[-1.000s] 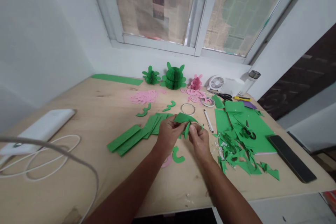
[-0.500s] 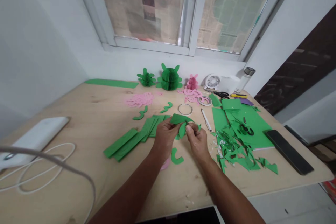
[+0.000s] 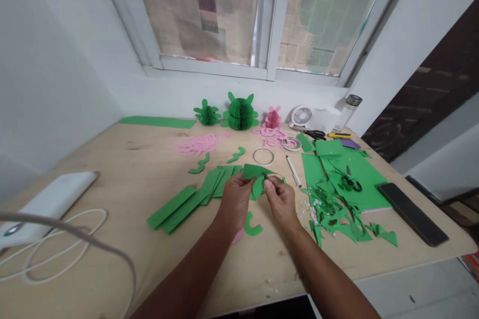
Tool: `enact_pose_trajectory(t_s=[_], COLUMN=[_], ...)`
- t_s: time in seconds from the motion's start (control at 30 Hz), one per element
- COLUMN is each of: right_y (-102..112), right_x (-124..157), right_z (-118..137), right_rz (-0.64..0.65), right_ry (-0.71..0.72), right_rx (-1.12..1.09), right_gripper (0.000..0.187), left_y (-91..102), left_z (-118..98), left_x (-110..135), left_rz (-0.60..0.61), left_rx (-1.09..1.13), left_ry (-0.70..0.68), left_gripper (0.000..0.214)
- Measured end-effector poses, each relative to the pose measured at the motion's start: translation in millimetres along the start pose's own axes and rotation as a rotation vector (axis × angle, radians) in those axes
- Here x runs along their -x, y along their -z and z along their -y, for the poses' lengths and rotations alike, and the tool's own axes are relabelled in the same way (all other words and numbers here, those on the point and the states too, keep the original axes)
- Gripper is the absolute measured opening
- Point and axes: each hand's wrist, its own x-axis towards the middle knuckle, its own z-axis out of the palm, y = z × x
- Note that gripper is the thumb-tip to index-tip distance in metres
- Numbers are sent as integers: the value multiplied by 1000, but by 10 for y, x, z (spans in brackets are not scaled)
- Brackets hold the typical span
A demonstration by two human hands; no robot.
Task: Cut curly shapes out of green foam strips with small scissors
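Note:
My left hand [image 3: 236, 197] is closed, pinching a folded piece of green paper [image 3: 255, 172] at its left edge. My right hand [image 3: 280, 199] is closed on the right side of that same paper, thumb and fingers pressed together. A curved flap of the paper hangs between the two hands, and a small dark spot shows by the right thumb; I cannot make out what it is. Below the hands lies a C-shaped green paper cutout [image 3: 253, 229]. Part of a pink paper piece [image 3: 238, 237] shows beside the left wrist.
Green paper strips [image 3: 187, 202] lie to the left. Green scraps [image 3: 333, 214], small black-handled scissors [image 3: 352, 184] and a black phone-like slab [image 3: 413, 214] are at the right. A white marker [image 3: 294, 171], tape rolls [image 3: 263, 156] and green honeycomb paper figures [image 3: 240, 113] stand or lie beyond.
The view has shifted slightly. Both hands stay on the green paper, and its hanging flap has turned a little to the left.

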Motion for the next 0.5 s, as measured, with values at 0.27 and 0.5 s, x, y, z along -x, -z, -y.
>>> enact_pose_trajectory(t_s=[0.27,0.5], right_y=[0,0], right_x=[3,34], right_z=[25,-21], right_rz=[7,5], right_ry=[-15,-72], right_rx=[-24,-28], right_gripper=[34,40], left_y=[-22,-35], left_z=[-23,-26], left_x=[21,25], left_rz=[8,19], left_rx=[-24,6], left_ry=[20,15], left_gripper=[26,21])
